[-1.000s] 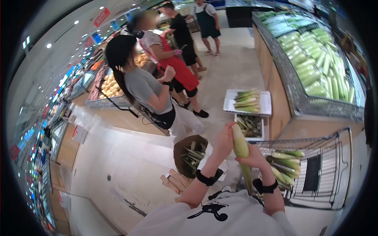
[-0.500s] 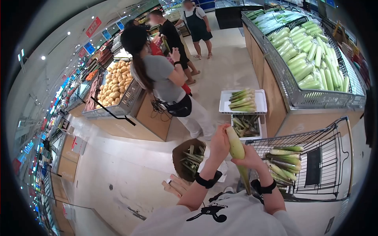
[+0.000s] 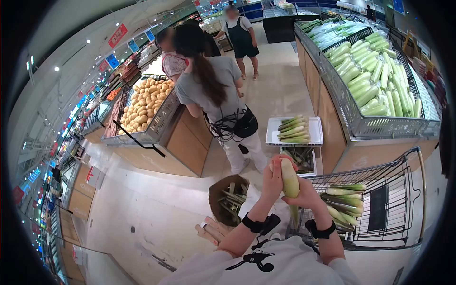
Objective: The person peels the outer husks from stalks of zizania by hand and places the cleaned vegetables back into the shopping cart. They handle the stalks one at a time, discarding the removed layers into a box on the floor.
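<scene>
Left hand (image 3: pixel 272 178) and right hand (image 3: pixel 305 194) curl closed around pale-green, tapered vegetable stalk (image 3: pixel 290 179), right of frame centre, apparently steadying it.

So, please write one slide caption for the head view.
Left hand and right hand hold a pale stalk near a shopping cart containing similar stalks.

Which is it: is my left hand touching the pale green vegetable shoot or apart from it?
Touching. The head view shows the left hand against the side of the pale green vegetable shoot, with no gap.
</scene>
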Demonstrator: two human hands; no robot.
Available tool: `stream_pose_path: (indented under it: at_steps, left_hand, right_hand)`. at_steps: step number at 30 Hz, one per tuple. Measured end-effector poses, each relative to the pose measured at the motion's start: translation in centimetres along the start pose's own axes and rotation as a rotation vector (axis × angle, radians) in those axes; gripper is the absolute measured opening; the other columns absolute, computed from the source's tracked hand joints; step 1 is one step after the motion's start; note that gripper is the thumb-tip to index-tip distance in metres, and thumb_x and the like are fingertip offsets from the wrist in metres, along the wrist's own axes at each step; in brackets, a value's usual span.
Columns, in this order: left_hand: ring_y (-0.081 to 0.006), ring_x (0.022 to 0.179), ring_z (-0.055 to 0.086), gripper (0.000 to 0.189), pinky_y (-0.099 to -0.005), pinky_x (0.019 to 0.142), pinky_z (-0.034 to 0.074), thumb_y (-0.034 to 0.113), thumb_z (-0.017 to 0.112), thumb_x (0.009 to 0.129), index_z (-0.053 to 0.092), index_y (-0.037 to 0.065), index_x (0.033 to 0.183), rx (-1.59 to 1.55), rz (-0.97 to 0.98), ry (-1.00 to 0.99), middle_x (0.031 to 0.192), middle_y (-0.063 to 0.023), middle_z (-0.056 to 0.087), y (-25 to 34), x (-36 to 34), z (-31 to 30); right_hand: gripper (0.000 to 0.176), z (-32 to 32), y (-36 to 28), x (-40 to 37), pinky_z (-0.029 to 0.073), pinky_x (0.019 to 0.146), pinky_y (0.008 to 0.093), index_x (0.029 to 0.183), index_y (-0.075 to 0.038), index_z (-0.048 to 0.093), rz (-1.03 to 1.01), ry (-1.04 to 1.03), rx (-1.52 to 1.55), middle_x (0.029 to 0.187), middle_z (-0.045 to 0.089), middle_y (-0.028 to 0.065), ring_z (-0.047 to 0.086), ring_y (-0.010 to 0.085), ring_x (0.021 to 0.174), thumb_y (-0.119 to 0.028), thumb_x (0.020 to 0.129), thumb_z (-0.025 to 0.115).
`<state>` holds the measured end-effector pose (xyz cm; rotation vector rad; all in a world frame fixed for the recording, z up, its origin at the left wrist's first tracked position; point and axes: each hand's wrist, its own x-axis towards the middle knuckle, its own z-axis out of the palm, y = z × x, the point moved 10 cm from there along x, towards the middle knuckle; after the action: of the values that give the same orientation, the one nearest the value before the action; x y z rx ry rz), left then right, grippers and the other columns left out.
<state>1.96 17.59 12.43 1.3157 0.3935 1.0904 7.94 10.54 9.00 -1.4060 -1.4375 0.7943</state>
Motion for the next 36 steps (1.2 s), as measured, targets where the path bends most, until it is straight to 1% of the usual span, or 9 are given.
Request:
stream_pose_path:
  at_steps: [3,8,11,16,18,22,24,27,36]
  left_hand:
    - [-0.0168,0.067,0.055,0.035,-0.0276,0.063,0.046,0.034,0.033,0.095,0.047,0.002,0.091,-0.068,-0.055,0.042,0.074,-0.0091,0.055,-0.9,0.0,-0.4]
    - [-0.0154,0.066,0.056,0.035,-0.0261,0.063,0.046,0.034,0.033,0.095,0.047,0.004,0.087,-0.229,-0.346,0.094,0.072,-0.0098,0.058,-4.4,-0.5,-1.5]
    - [-0.0145,0.070,0.056,0.037,-0.0267,0.066,0.046,0.037,0.035,0.094,0.049,0.002,0.093,-0.077,-0.169,-0.053,0.078,-0.0096,0.059,-2.3,-0.3,0.1]
    - [-0.0157,0.086,0.055,0.039,-0.0298,0.080,0.043,0.035,0.033,0.095,0.052,0.000,0.101,-0.148,-0.161,-0.230,0.094,-0.0103,0.057,-1.4,-0.5,1.8]
    - [-0.0170,0.091,0.054,0.040,-0.0307,0.084,0.043,0.032,0.029,0.096,0.052,0.000,0.103,-0.116,-0.142,-0.199,0.096,-0.0092,0.057,-1.2,-0.7,1.8]
    - [-0.0164,0.091,0.053,0.039,-0.0298,0.083,0.042,0.031,0.032,0.095,0.054,-0.001,0.102,-0.008,-0.144,-0.142,0.096,-0.0083,0.057,-1.1,-0.9,1.6]
    - [-0.0116,0.088,0.054,0.033,-0.0247,0.080,0.042,0.027,0.037,0.095,0.057,0.001,0.098,0.130,-0.078,-0.298,0.096,-0.0048,0.059,0.0,-1.1,3.0]
    - [-0.0138,0.090,0.052,0.035,-0.0274,0.081,0.042,0.030,0.039,0.093,0.055,-0.001,0.100,0.080,-0.133,-0.332,0.097,-0.0068,0.056,0.8,-1.2,3.6]
    - [-0.0108,0.080,0.055,0.033,-0.0256,0.075,0.045,0.032,0.043,0.092,0.057,0.002,0.092,-0.149,-0.330,-0.081,0.087,-0.0041,0.059,-2.4,-2.1,1.5]
  right_hand:
    - [0.045,-0.2,0.2,-0.4,0.047,0.068,0.0319,0.094,-0.001,0.054,-0.002,0.041,-0.007,0.080,0.061,0.0108,0.059,0.0221,0.071,-0.017,0.057,0.074]
    - [0.055,0.1,0.9,-0.3,0.047,0.071,0.0336,0.104,-0.001,0.051,-0.044,-0.009,-0.015,0.086,0.061,0.0147,0.060,0.0270,0.077,-0.022,0.058,0.074]
    - [0.066,-0.2,0.6,0.1,0.048,0.073,0.0351,0.113,-0.001,0.046,-0.076,0.001,-0.024,0.090,0.060,0.0187,0.061,0.0320,0.082,-0.027,0.060,0.074]
    - [0.064,-1.4,0.5,-0.1,0.047,0.072,0.0351,0.113,-0.001,0.044,-0.081,0.092,-0.023,0.089,0.059,0.0175,0.060,0.0320,0.081,-0.024,0.061,0.075]
    - [0.059,-3.9,1.1,-0.7,0.046,0.073,0.0346,0.109,-0.002,0.045,-0.141,0.496,0.147,0.089,0.058,0.0158,0.059,0.0297,0.082,-0.021,0.062,0.075]
    - [0.058,-3.4,0.6,-1.6,0.046,0.074,0.0319,0.108,-0.004,0.048,-0.122,0.574,-0.040,0.092,0.059,0.0118,0.059,0.0219,0.084,-0.020,0.060,0.076]
    - [0.061,-3.5,1.1,-2.0,0.046,0.074,0.0324,0.110,-0.003,0.048,-0.143,0.473,-0.017,0.091,0.059,0.0136,0.060,0.0242,0.083,-0.021,0.059,0.077]
    - [0.066,-3.4,0.9,-1.6,0.047,0.073,0.0329,0.113,-0.002,0.048,-0.103,0.261,0.004,0.091,0.060,0.0156,0.061,0.0275,0.082,-0.024,0.058,0.078]
    - [0.063,-2.3,0.3,-1.5,0.047,0.071,0.0343,0.110,-0.002,0.049,-0.082,0.099,-0.092,0.085,0.061,0.0162,0.061,0.0310,0.080,-0.030,0.061,0.076]
